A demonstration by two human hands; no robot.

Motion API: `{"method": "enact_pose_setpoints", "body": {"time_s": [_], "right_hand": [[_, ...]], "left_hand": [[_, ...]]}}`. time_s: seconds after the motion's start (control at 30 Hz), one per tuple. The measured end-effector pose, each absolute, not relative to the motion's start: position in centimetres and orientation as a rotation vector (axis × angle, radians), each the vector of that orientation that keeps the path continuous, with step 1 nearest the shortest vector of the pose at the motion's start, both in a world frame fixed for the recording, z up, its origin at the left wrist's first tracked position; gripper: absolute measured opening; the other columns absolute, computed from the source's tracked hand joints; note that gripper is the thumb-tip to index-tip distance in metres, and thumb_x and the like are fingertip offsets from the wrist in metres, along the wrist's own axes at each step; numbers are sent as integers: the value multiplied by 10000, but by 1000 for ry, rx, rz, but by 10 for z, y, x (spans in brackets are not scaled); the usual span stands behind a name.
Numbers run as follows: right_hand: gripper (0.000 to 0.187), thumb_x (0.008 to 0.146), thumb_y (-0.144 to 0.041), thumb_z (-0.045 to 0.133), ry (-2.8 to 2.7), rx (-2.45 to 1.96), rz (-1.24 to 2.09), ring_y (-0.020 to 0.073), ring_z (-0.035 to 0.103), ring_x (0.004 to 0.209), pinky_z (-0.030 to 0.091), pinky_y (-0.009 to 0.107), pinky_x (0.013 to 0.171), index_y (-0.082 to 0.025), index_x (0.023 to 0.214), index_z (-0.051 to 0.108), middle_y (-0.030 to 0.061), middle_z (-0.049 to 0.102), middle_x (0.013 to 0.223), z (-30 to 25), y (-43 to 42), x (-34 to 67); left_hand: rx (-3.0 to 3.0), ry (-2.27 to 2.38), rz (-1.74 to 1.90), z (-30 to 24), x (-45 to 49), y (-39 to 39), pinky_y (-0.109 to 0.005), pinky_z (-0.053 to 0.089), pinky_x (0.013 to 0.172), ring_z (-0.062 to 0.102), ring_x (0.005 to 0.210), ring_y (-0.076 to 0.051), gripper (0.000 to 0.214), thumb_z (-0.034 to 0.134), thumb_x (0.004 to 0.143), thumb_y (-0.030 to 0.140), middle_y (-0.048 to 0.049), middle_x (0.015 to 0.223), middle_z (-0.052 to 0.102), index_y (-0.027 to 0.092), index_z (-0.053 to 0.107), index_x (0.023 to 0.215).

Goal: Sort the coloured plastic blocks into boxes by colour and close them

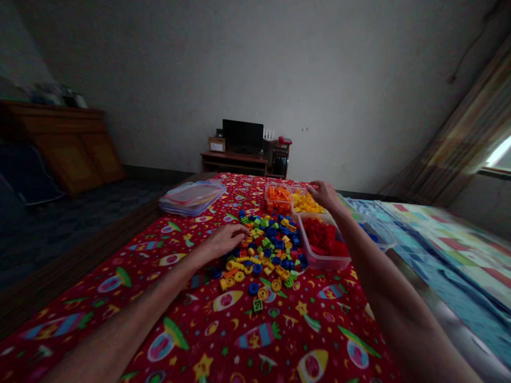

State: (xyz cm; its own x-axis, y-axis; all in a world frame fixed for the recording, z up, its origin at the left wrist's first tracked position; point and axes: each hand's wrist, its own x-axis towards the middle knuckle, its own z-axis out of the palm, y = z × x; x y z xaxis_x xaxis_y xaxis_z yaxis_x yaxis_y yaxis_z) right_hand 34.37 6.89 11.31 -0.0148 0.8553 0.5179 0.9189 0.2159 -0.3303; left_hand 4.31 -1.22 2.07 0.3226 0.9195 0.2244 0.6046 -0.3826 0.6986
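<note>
Loose plastic building blocks [271, 244] in blue, yellow, green, orange and red lie in a heap on the red patterned cloth. My left hand [224, 240] rests at the heap's left edge, its fingers loosely bent and slightly apart, with the tips by the blocks. Over the clear box of yellow blocks [304, 202] hovers my right hand [325, 194], its fingers stretched forward and apart; I see nothing in them. Left of that box is a box of orange blocks [278, 198]. Nearer me stands a box of red blocks [321, 236], partly behind my right forearm.
Stacked clear lids [194, 198] lie at the cloth's far left. Another box with blue pieces [371, 234] sits beyond my right forearm. Patchwork bedding [451, 239] spreads on the right. A monitor [242, 135] stands on a desk by the wall.
</note>
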Motion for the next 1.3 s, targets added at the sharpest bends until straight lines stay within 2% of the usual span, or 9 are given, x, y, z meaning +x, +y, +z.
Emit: {"method": "enact_pose_setpoints", "body": {"time_s": [0.1, 0.2, 0.4, 0.57, 0.7, 0.83, 1.03, 1.13, 1.3], "right_hand": [[299, 849, -206, 483, -2026, -1428, -6, 177, 651, 799, 446, 257, 739, -104, 1034, 695, 126, 717, 907, 101, 36, 320], [262, 846, -210, 476, -2248, -1190, 173, 126, 597, 663, 394, 212, 618, -136, 932, 712, 74, 705, 808, 83, 3, 291], [191, 720, -72, 472, -2519, -1137, 81, 92, 396, 550, 232, 231, 541, -153, 703, 644, 11, 578, 623, 64, -27, 261], [158, 709, -78, 468, -2559, -1144, 98, 92, 309, 531, 190, 245, 527, -155, 701, 606, -4, 512, 599, 64, -28, 264], [166, 742, -105, 463, -2568, -1152, 64, 97, 343, 541, 200, 243, 534, -156, 737, 621, 8, 532, 616, 60, -25, 267], [189, 779, -128, 468, -2595, -1138, 42, 101, 414, 572, 221, 239, 547, -145, 811, 653, 32, 584, 665, 59, -27, 268], [245, 870, -193, 442, -2592, -1189, 31, 106, 486, 594, 247, 237, 555, -155, 877, 684, 49, 627, 691, 68, -42, 259], [208, 863, -242, 498, -2708, -1167, 21, 116, 528, 639, 275, 231, 560, -177, 907, 691, 55, 652, 757, 63, -51, 250], [260, 900, -248, 458, -2826, -1150, -122, 171, 572, 827, 385, 238, 656, -161, 1038, 659, 131, 637, 983, 43, -55, 241]], "left_hand": [[2220, 1460, 916, 20, 42, -11, -294, 491, 763, 630, 842, -198, 287, 455, 761, 243, -57, 902, 700, 165, 685, 912], [2287, 1514, 972, 14, 39, -7, -322, 487, 808, 621, 884, -209, 280, 458, 756, 213, -76, 944, 683, 158, 686, 909], [2258, 1395, 822, -4, 32, 0, -286, 497, 754, 623, 858, -192, 256, 526, 748, 219, -63, 927, 693, 158, 677, 947], [2205, 1377, 834, -5, 36, -3, -262, 484, 656, 610, 732, -177, 250, 604, 722, 270, -34, 783, 676, 151, 661, 934], [2267, 1318, 844, 1, 42, -9, -258, 466, 682, 605, 763, -173, 153, 607, 733, 275, -34, 813, 668, 164, 644, 832], [2339, 1338, 840, 1, 46, -12, -249, 435, 645, 580, 702, -153, 104, 575, 763, 264, -16, 747, 629, 167, 608, 747], [2348, 1362, 893, 1, 54, -15, -231, 415, 606, 533, 647, -130, 39, 590, 706, 196, 13, 693, 577, 171, 560, 707], [2275, 1370, 873, 3, 56, -15, -224, 415, 585, 529, 623, -121, 57, 584, 657, 154, 19, 694, 581, 169, 563, 708], [2117, 1341, 912, 12, 50, -12, -240, 450, 601, 563, 656, -143, 142, 631, 644, 287, 7, 711, 614, 170, 584, 709]]}}
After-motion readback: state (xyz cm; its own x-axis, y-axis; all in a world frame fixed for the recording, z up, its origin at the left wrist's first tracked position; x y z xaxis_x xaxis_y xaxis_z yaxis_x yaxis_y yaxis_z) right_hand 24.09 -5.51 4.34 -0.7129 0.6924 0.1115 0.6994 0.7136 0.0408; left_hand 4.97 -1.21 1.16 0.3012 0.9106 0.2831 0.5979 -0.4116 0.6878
